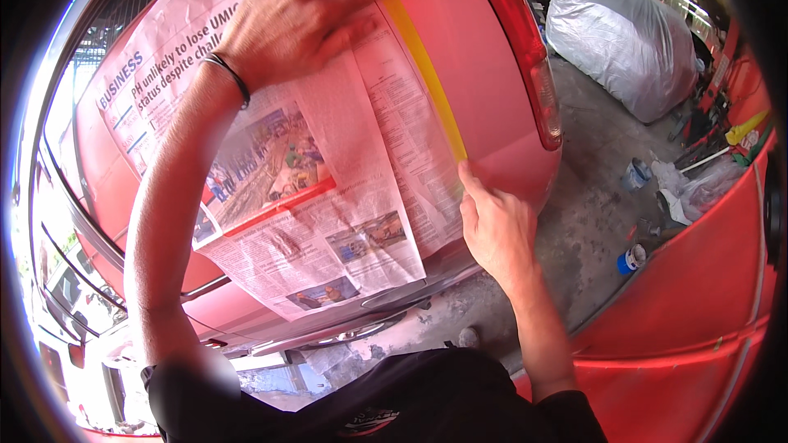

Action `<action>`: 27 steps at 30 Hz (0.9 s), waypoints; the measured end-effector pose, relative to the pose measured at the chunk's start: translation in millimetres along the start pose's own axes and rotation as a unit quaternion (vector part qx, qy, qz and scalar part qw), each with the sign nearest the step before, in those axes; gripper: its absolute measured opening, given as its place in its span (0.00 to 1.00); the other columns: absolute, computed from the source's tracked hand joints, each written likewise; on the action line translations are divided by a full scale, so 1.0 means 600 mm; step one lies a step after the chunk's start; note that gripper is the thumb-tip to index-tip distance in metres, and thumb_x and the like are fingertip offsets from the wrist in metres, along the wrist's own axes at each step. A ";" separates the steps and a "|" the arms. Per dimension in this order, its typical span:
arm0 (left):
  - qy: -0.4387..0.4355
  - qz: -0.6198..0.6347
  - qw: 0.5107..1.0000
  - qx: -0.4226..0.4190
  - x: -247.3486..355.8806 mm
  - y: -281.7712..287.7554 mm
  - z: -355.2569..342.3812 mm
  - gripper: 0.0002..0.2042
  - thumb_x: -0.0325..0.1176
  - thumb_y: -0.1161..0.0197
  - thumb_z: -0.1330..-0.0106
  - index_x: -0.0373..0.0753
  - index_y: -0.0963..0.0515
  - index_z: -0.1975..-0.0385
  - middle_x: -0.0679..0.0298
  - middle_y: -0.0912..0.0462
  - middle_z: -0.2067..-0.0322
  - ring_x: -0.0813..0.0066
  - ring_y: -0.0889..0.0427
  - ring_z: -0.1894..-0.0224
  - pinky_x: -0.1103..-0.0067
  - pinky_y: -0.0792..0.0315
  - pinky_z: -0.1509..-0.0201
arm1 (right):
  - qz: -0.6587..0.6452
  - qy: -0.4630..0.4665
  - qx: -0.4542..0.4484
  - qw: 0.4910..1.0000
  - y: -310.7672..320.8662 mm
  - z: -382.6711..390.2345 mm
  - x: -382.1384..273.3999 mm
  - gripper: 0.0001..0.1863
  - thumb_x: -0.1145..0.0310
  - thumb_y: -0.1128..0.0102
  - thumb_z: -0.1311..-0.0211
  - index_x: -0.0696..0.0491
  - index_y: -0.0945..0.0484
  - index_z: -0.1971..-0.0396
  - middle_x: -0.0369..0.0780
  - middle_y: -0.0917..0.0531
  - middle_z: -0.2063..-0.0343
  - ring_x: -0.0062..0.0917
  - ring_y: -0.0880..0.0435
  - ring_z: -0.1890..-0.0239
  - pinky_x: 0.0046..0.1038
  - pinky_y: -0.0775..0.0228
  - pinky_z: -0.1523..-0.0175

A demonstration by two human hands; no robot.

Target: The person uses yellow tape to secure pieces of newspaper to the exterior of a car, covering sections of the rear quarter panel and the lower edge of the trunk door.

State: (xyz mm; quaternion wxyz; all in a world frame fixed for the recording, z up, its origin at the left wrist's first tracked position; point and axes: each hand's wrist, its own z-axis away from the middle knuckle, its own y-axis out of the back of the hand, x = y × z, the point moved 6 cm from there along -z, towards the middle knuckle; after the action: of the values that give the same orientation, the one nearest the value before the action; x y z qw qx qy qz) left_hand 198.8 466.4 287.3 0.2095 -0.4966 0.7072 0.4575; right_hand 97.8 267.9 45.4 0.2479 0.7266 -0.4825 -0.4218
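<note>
Sheets of newspaper cover much of a red vehicle body panel. A narrow strip of yellow masking tape runs down the newspaper's right edge. My left hand lies across the upper newspaper with its fingers spread, their tips reaching over the tape. A dark band circles that wrist. At the tape's lower visible end, my right hand touches the strip with an outstretched index fingertip. Its thumb sits apart below, and the other fingers are curled and partly hidden.
A red tail light borders the panel on the right. Behind it stands a vehicle under a silver cover. A blue-and-white can, another tin and crumpled plastic rest on the grey floor. A red panel fills the lower right.
</note>
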 end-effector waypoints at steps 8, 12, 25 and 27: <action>-0.043 0.134 0.989 -0.040 0.170 -0.062 0.051 0.26 0.51 0.37 0.25 0.67 0.24 0.27 0.73 0.41 0.17 0.65 0.53 0.13 0.45 0.67 0.12 | -0.022 -0.007 -0.011 1.000 -0.006 -0.007 0.003 0.24 0.69 0.39 0.30 0.52 0.18 0.35 0.52 0.13 0.73 0.51 0.12 0.69 0.50 0.21 0.59; -0.055 0.206 0.975 -0.059 0.250 -0.091 0.063 0.27 0.55 0.34 0.29 0.65 0.22 0.29 0.75 0.42 0.17 0.66 0.53 0.13 0.45 0.66 0.12 | -0.046 0.002 0.006 0.999 -0.006 -0.009 0.009 0.24 0.68 0.40 0.29 0.53 0.18 0.35 0.52 0.13 0.72 0.51 0.12 0.69 0.50 0.20 0.60; -0.036 0.201 0.973 -0.105 0.308 -0.122 0.089 0.34 0.61 0.31 0.36 0.69 0.25 0.27 0.73 0.45 0.16 0.60 0.56 0.12 0.31 0.69 0.18 | -0.450 -0.093 -0.051 0.887 0.021 0.101 0.095 0.29 0.70 0.38 0.22 0.51 0.28 0.24 0.29 0.21 0.75 0.09 0.27 0.78 0.21 0.30 0.70; -0.033 0.185 0.977 -0.098 0.310 -0.113 0.080 0.34 0.61 0.32 0.36 0.70 0.25 0.27 0.72 0.44 0.16 0.60 0.56 0.12 0.31 0.69 0.18 | -0.410 -0.133 -0.092 0.898 0.019 0.160 0.128 0.28 0.72 0.40 0.21 0.51 0.27 0.24 0.31 0.21 0.77 0.11 0.26 0.78 0.22 0.29 0.70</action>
State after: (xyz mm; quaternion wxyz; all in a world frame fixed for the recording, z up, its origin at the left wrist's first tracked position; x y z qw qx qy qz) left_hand 174.2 406.8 94.1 0.0944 -0.3597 0.7311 0.5720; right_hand 24.1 197.6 -24.8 0.0523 0.7715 -0.1297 -0.6207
